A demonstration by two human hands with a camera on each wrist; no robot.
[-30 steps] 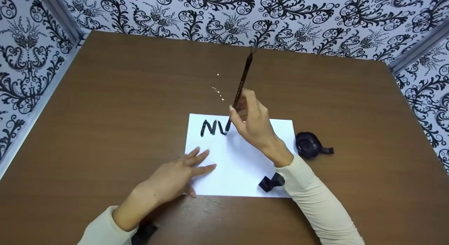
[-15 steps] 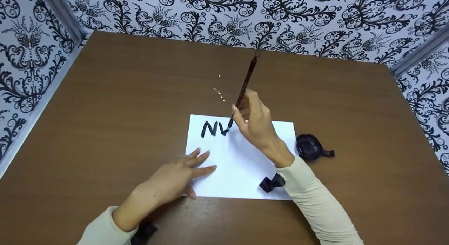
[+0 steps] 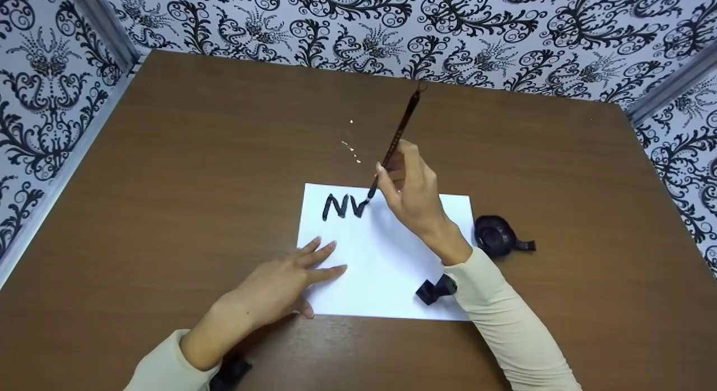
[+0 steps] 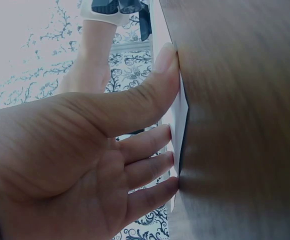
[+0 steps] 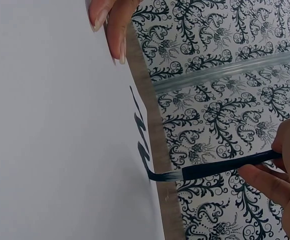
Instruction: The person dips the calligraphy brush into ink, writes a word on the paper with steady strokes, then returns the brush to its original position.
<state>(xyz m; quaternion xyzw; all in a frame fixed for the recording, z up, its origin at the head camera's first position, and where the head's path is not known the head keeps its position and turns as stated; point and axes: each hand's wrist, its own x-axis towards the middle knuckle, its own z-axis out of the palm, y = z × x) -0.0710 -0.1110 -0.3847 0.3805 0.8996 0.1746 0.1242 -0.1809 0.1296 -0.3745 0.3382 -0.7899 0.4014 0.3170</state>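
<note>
The paper [image 3: 372, 279] is on the desk [image 3: 196, 156], with the left hand [image 3: 274, 290] on its near left corner. Letters [image 3: 336, 206] sit by the paper's far left corner, the brush [image 3: 404, 122] touching the last one. A dish [image 3: 494, 235] is just beside the paper's right edge.

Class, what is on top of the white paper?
Black strokes are on the white paper, with the brush touching one; the left hand rests on the paper's left side. In the head view, the part covered by the right hand and right sleeve cannot be seen.

Paper [image 3: 386, 256] partly hidden, pale specks [image 3: 358, 161] too small to identify, right sleeve [image 3: 512, 318] cut off below
</note>
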